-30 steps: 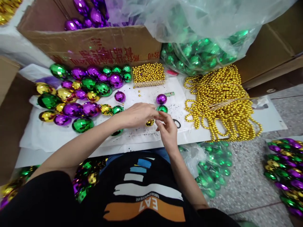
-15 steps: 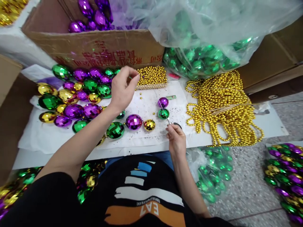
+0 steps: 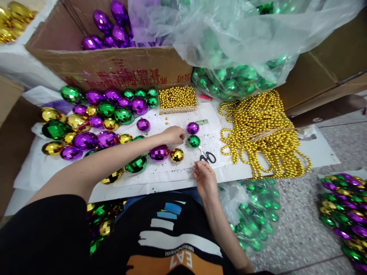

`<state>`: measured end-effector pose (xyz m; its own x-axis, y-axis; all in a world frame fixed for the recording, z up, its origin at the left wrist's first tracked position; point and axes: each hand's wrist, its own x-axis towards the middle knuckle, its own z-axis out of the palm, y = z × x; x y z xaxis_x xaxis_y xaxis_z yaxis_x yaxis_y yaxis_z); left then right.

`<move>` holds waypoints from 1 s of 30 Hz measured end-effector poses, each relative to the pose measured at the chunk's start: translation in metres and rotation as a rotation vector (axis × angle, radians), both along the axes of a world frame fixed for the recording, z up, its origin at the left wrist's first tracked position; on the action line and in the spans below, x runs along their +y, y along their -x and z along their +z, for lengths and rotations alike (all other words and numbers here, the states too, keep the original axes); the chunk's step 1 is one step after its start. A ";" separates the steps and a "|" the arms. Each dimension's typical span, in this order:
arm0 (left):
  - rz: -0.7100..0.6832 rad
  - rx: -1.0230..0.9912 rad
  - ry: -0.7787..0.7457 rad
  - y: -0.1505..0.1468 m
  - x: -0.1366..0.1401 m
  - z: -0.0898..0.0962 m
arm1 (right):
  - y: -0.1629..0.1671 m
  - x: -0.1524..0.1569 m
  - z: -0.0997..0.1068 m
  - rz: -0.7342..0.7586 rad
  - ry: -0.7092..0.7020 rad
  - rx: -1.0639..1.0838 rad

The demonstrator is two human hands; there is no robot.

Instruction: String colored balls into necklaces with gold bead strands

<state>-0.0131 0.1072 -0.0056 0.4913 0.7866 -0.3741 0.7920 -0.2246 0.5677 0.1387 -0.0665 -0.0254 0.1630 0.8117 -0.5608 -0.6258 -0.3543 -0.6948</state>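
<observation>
My left hand (image 3: 174,135) is closed, knuckles up, just left of a small purple faceted ball (image 3: 192,128); what its fingertips hold is too small to make out. Nearer to me, my right hand (image 3: 205,178) pinches a thin thread (image 3: 192,150), which runs up past a green faceted ball (image 3: 194,141). Black-handled scissors (image 3: 207,156) lie between that ball and my right hand. Left of them sits a gold ball (image 3: 177,155), in line with a larger purple ball (image 3: 159,152) and a green ball (image 3: 136,164) under my left forearm.
A clear box of gold beads (image 3: 177,98) stands before a cardboard box (image 3: 114,68). Gold bead strands (image 3: 258,130) are heaped at right. Strung purple, green and gold balls (image 3: 86,140) cover the table's left. A bag of green balls (image 3: 235,78) bulges behind.
My left hand has come down and right from beside the bead box to the small purple ball. My right hand has drawn slightly toward me, uncovering the scissors' handles.
</observation>
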 end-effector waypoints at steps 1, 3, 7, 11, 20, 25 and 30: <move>0.061 -0.048 0.068 0.004 0.002 0.002 | -0.001 0.000 -0.001 0.001 0.001 0.001; 0.259 -0.222 0.251 0.014 0.006 0.007 | -0.002 -0.001 -0.002 -0.002 0.008 0.005; 0.642 -0.724 0.584 0.038 0.007 0.017 | -0.004 -0.003 -0.004 -0.005 0.038 -0.017; 0.812 -0.948 0.711 0.049 0.001 0.023 | -0.002 -0.006 -0.005 0.003 0.038 -0.046; 0.829 -0.974 0.742 0.055 -0.003 0.022 | 0.003 -0.008 -0.004 0.001 -0.005 -0.084; 0.802 -0.983 0.730 0.058 -0.007 0.023 | 0.003 -0.007 -0.004 -0.013 0.005 -0.063; 0.805 -0.972 0.715 0.056 -0.012 0.029 | 0.003 -0.006 -0.004 -0.001 0.002 -0.087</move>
<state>-0.0688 0.0957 0.0236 0.2982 0.7581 -0.5800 -0.1917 0.6428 0.7416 0.1353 -0.0721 -0.0293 0.2119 0.8104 -0.5462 -0.5634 -0.3554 -0.7458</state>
